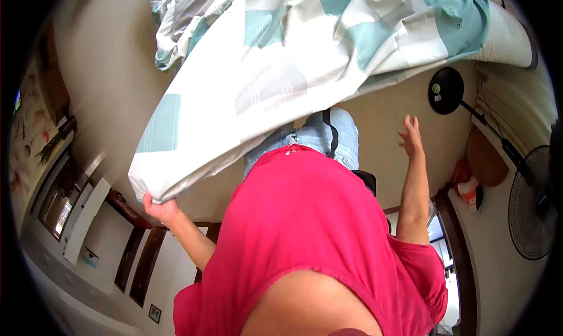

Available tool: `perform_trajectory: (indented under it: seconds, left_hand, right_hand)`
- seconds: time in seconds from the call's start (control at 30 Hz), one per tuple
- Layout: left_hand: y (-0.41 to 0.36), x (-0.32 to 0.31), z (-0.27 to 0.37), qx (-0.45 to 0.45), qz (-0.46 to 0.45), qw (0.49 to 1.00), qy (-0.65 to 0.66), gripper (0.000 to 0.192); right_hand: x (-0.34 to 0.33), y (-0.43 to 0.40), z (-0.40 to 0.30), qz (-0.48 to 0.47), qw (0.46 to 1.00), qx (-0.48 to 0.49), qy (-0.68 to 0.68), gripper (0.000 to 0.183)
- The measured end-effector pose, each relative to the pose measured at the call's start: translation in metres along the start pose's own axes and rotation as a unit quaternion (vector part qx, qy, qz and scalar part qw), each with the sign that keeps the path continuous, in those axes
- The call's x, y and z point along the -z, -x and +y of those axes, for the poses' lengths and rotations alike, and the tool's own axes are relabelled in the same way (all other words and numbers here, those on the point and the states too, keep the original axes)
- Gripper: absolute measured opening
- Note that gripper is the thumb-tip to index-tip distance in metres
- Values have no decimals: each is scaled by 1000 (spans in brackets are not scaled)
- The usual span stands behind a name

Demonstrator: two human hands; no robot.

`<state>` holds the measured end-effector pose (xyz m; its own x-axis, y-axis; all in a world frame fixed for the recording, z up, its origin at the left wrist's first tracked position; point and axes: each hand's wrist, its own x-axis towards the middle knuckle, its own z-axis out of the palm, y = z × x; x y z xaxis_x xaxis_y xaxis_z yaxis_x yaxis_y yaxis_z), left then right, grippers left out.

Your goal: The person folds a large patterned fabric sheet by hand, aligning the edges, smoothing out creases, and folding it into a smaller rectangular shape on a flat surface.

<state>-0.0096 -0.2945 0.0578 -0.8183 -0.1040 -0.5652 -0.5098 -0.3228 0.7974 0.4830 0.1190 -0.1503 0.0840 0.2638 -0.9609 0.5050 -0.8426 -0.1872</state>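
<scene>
My left hand is closed around one corner of a large checked cloth, a duvet or its cover, in white, grey and teal. The cloth stretches from that corner up across the bed in front of me, and its lower edge hangs across my thighs. It lies in folds towards the top, with a teal end at the upper right. My right hand is raised at the right, away from the cloth, its fingers apart and holding nothing.
At the right stands a black pedestal fan with a round base. A white mattress shows under the cloth's right end. Pale floor extends at the left. Behind me are a wall with dark-framed openings and a small picture.
</scene>
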Motion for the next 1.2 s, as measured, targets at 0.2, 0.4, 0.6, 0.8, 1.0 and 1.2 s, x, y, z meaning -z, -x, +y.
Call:
perform_trajectory:
  seconds: [0.2, 0.4, 0.6, 0.8, 1.0, 1.2]
  left_hand:
    - [54, -13, 37, -91, 67, 991, -70, 62]
    - [94, -9, 55, -218, 118, 963, -104, 57]
    - [97, -41, 47, -202, 110, 966, -121, 58]
    - [80, -78, 43, -229, 113, 957, -137, 58]
    - [60, -88, 55, -234, 64, 964, -109, 57]
    - [49, -104, 52, -245, 68, 961, -109, 56]
  right_hand:
    - [-83, -34, -92, -135, 901, 127, -393, 65]
    - [-62, -26, -128, -17, 831, 160, -532, 28]
    - [22, 60, -95, -131, 810, 281, -498, 43]
    - [75, 95, -54, 21, 921, 192, -339, 36]
    - [80, 98, -39, 9, 893, 190, -408, 18]
    - [115, 83, -11, -92, 884, 190, -417, 26]
